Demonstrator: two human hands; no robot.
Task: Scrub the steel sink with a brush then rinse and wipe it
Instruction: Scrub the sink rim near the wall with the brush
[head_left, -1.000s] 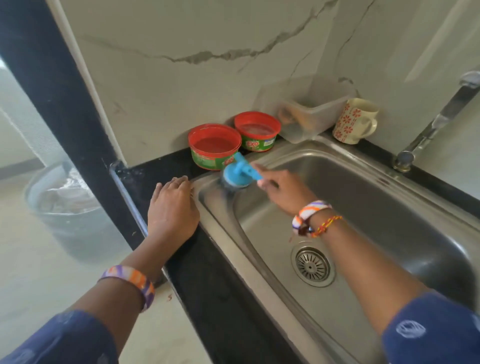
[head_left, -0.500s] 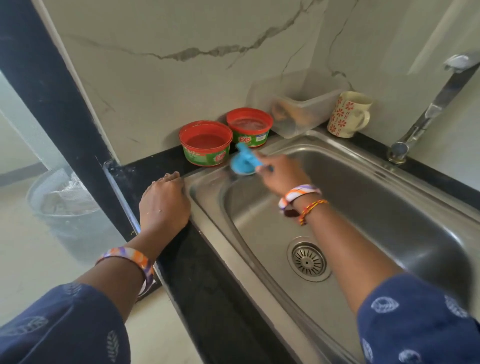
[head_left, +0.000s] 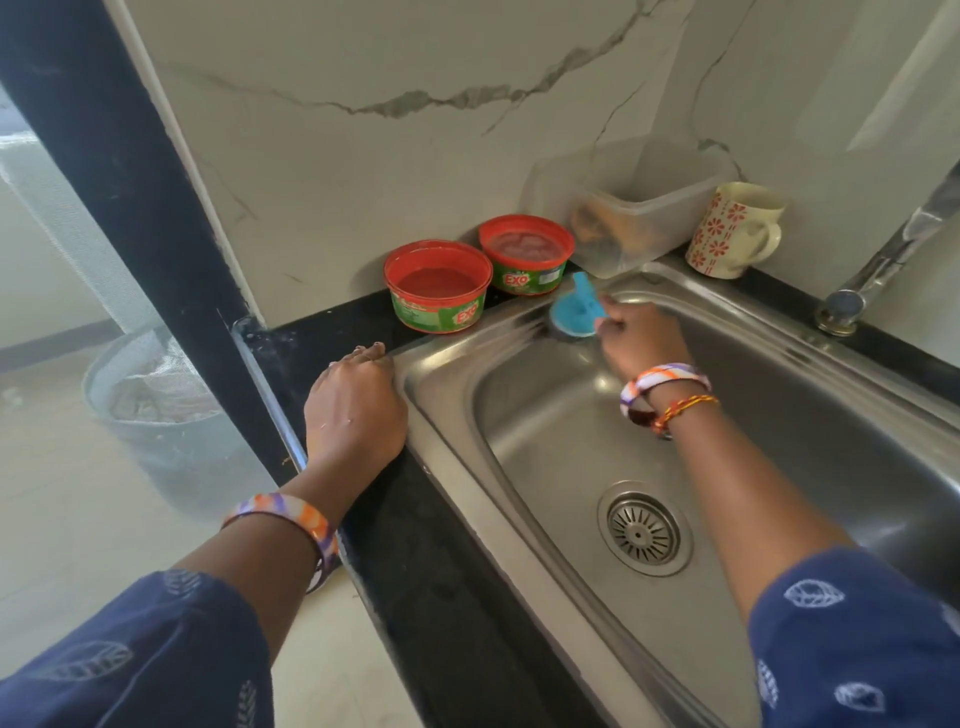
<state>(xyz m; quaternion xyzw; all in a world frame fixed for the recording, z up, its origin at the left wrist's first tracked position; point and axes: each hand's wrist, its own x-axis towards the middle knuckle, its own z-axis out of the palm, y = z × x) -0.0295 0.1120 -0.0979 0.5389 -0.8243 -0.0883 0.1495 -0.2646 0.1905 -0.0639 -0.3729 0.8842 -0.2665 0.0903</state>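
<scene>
A person's right hand (head_left: 641, 338) gripped the handle of a blue brush (head_left: 574, 312), fingers curled round it, and held its round head against the far left corner of the steel sink (head_left: 571, 431), near the rim. The left hand (head_left: 356, 410) lay on the black counter (head_left: 441, 571) just beside the sink's left edge, fingers bent down over the counter and holding nothing. The one basin filled the right of the view, with a single round drain (head_left: 644, 530) in its floor and one metal tap (head_left: 883, 260) rising at the far right. Behind the brush stood two red-rimmed green tubs (head_left: 439, 286), side by side on the counter against the marble wall, the nearer one just beside the sink's corner. Further along sat one clear plastic box (head_left: 628, 208) and one cream mug (head_left: 732, 234) with red flowers. Each wrist wore an orange, white and purple bangle. Beyond a dark post on the left, one grey bucket (head_left: 156, 415) stood on the floor, seen through glass.
</scene>
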